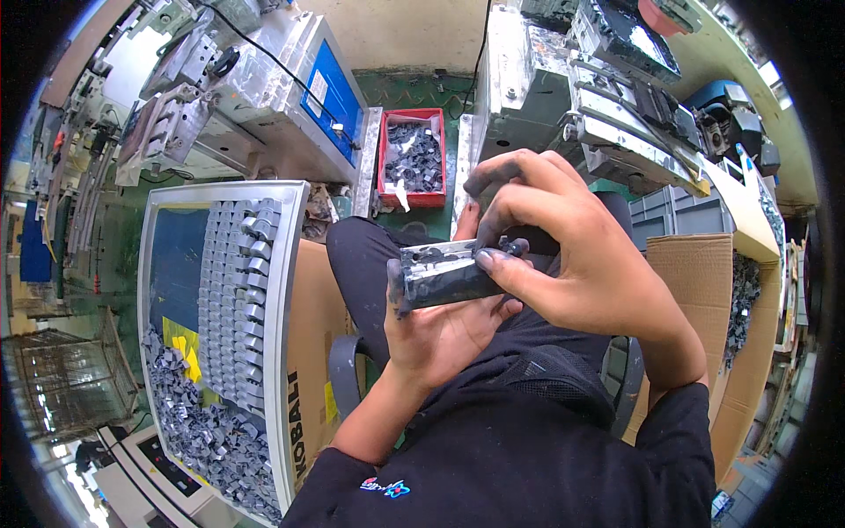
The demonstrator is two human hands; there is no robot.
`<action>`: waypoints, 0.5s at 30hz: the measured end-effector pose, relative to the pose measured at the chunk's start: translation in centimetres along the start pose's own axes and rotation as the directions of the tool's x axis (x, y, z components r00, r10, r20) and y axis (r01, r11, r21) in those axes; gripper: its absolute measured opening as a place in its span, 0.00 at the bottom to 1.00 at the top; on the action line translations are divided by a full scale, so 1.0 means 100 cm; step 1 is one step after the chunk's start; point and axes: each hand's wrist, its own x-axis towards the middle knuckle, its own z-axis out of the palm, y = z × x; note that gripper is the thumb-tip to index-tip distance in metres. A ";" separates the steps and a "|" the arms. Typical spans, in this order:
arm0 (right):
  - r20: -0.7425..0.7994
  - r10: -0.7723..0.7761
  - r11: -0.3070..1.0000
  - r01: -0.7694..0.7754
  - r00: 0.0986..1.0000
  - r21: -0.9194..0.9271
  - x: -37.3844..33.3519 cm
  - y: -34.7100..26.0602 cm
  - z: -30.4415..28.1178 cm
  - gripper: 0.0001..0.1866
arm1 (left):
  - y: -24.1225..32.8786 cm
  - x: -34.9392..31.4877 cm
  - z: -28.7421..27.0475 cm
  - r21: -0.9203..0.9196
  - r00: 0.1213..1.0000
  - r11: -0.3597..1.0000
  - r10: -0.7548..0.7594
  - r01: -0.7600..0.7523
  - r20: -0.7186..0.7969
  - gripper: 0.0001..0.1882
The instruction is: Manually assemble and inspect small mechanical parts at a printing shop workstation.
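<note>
In front of my lap, my left hand point(444, 343) holds a dark rectangular block point(453, 286) from below, its fingers wrapped around the ends. The top of the block is shiny metal with small dark pieces along it. Above its right end is my right hand point(563, 229), thumb and forefinger closed together on the block's top edge. Whatever is between those fingertips is too small to make out. Dark covering or staining shows on the fingertips of both hands.
To my left a silver-framed tray point(295, 352) holds rows of grey clips point(233, 299) and a heap of loose ones point(211, 449). A red bin point(440, 198) of dark parts stands ahead between metal machines point(282, 114). An open cardboard box point(687, 282) is at my right.
</note>
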 end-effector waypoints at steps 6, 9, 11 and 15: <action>-0.027 0.113 0.981 -0.107 0.993 0.160 -0.001 0.001 0.003 0.12 | 0.002 -0.003 0.002 -0.084 0.998 0.996 -0.047 0.044 -0.039 0.55; -0.100 -0.044 0.999 0.042 0.994 -0.028 -0.003 -0.001 0.003 0.16 | 0.001 -0.001 0.001 -0.072 0.999 0.997 -0.012 0.008 -0.052 0.56; -0.118 -0.078 0.992 0.065 0.990 -0.106 -0.008 -0.007 0.006 0.18 | 0.004 -0.001 0.007 -0.041 0.999 0.999 -0.004 0.002 -0.047 0.56; -0.164 -0.133 0.968 0.093 0.977 -0.232 -0.014 -0.017 0.017 0.22 | 0.002 -0.004 -0.001 -0.117 0.999 0.993 0.040 -0.036 0.030 0.57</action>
